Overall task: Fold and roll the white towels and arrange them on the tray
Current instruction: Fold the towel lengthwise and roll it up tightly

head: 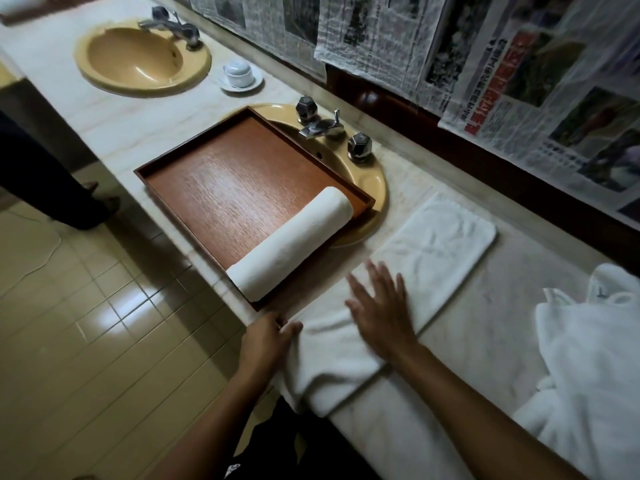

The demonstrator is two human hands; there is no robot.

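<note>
Pale marble counter (467, 341) runs from near right to far left, with tiled floor to its left. At its near edge our left hand (266, 341) grips the near left end of a folded towel (440, 244), fingers curled around the cloth. Our right hand (379, 306) lies flat on the same towel just beyond, fingers straight and slightly apart, a little blurred. The towel stretches away to the far right across the counter, and its near end droops over the edge. To the right we see a loose heap of white towels (595, 348). Left of the folded towel sits a wooden tray (221, 188), resting over a yellow sink (374, 174). One rolled towel (294, 244) lies in the tray along its right side. Chrome taps (325, 128) stand behind the tray. Farther left are a lidded cup (237, 69) on a saucer and a second sink (138, 60). Newspapers (519, 64) cover the wall. Someone's leg (52, 181) shows at far left.
</note>
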